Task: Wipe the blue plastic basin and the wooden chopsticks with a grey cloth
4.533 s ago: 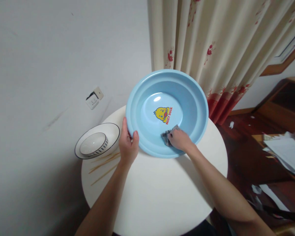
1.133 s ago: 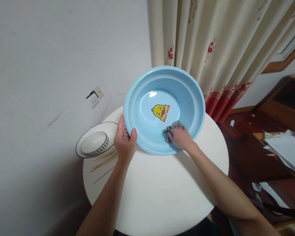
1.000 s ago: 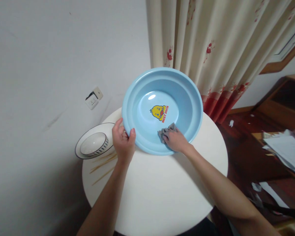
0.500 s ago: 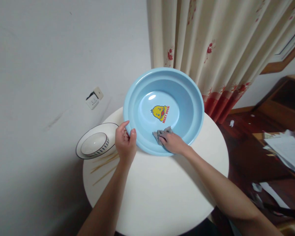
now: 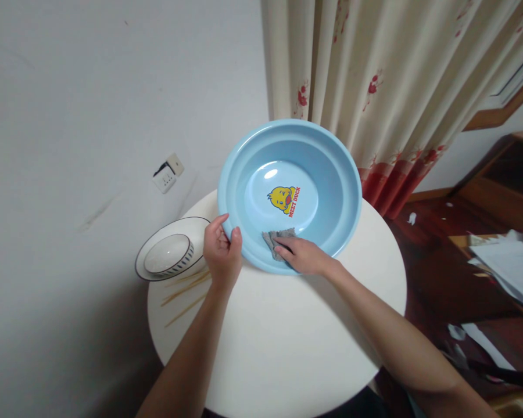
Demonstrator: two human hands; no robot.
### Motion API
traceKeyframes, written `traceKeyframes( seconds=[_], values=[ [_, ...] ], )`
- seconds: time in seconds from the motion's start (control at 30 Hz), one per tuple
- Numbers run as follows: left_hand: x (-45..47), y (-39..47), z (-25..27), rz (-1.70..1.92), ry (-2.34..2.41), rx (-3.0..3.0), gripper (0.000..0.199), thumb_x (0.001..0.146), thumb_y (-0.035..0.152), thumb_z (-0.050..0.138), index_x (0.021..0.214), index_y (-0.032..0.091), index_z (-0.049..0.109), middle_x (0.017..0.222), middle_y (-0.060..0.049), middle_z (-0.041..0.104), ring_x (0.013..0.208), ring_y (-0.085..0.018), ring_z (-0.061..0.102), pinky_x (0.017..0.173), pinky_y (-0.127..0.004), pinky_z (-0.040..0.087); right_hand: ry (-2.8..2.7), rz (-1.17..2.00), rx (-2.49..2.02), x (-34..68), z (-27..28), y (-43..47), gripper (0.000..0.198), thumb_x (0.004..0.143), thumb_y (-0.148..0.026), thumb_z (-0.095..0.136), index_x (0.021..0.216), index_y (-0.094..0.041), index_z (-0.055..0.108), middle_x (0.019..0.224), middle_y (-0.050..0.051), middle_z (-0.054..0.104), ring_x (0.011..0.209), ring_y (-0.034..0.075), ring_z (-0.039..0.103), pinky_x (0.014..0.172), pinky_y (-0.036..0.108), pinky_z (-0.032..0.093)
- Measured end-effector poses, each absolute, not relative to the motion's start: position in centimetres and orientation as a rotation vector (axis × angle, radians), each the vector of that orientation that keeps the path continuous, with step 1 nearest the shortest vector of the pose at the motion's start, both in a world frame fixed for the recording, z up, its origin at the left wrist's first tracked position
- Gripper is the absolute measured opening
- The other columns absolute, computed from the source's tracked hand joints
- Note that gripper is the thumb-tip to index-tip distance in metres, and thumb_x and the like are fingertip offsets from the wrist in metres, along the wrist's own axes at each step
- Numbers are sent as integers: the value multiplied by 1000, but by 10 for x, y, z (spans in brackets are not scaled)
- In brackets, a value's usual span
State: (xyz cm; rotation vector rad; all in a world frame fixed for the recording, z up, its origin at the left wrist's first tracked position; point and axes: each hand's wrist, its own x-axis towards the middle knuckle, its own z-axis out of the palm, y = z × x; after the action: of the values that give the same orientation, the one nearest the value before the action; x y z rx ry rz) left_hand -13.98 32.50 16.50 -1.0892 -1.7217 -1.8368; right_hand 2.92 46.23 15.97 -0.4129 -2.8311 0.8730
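Note:
A light blue plastic basin (image 5: 335, 191) with a yellow duck print on its bottom is tipped up over the table, its inside facing me. My left hand (image 5: 222, 249) grips the basin's rim at the lower left, thumb on the near side. Inside the basin, against its lower wall, my right hand (image 5: 303, 254) presses a grey cloth (image 5: 272, 244) under its fingers. Part of the cloth is hidden by that hand.
On the round white table (image 5: 287, 348), a white bowl (image 5: 168, 255) sits on an oval dark-rimmed plate (image 5: 196, 226) at the left. Several chopsticks (image 5: 185, 290) lie beside my left wrist. The wall and a curtain (image 5: 340, 75) stand close behind the basin.
My right hand has slid the cloth slightly left along the basin's lower inner wall. My left hand and the basin have stayed in place.

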Motion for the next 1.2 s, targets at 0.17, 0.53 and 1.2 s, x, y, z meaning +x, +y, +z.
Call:
traceKeyframes(
  seconds=[0.17,0.53,1.2],
  values=[
    [-139,326,166,-1789,-1723,-1082,36,92,34,66,122,15,64,109,-8,68,86,-14,68,74,-25,57,-2959,528,-810,31,165,469,44,110,-42,36,117,-19,72,124,14,74,118,29,67,102,41,47],
    [-146,323,163,-1735,-1722,-1084,36,93,36,65,122,15,65,108,-8,69,89,-16,70,77,-27,59,-2920,840,-277,31,163,470,45,108,-40,42,143,-18,60,142,14,67,125,28,65,106,39,47],
    [-151,326,154,-2103,-1590,-1459,70,85,51,76,144,22,50,141,-14,53,125,-28,61,110,-41,51,-2857,773,-343,33,160,479,40,112,-42,35,114,-22,69,113,9,75,97,23,68,82,33,47]
  ],
)
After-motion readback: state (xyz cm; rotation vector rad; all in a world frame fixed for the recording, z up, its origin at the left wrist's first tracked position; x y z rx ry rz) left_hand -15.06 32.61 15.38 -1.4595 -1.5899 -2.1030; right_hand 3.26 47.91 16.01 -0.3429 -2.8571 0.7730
